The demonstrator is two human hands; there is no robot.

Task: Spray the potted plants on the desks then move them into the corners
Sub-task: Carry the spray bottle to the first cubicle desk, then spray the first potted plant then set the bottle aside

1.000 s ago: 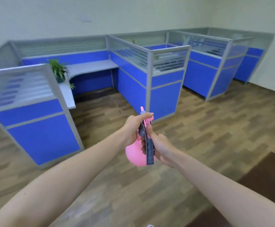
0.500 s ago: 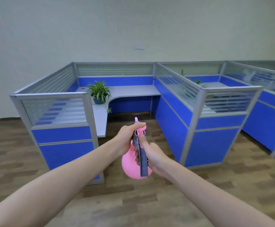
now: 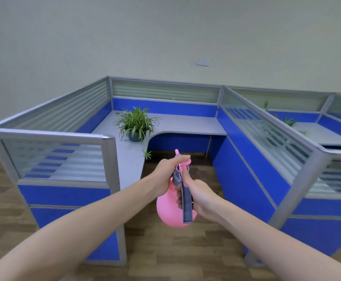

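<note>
Both hands are gripping a pink spray bottle [image 3: 168,211] out in front of the person, above the wooden floor [image 3: 165,246] at the open side of a blue cubicle. The left hand [image 3: 166,175] is wrapping around the bottle's neck, its thumb lying across the pink top, while the right hand [image 3: 201,197] is closing on the grey trigger handle [image 3: 186,201] with fingers curled round it. The bottle's nozzle is pointing away from the person, toward the potted plant [image 3: 136,123].

That plant, a spider plant in a dark round pot, is sitting on the grey L-shaped counter [image 3: 185,123], at the inner bend of the L and well apart from the back corner of the blue partitions [image 3: 165,107]. A small green offshoot is hanging off the counter edge just below the pot. Beyond the frosted divider [image 3: 263,126] to the right of the potted plant, a second plant [image 3: 287,121] is standing on the neighbouring counter [image 3: 326,134], partly hidden by the glass.
</note>
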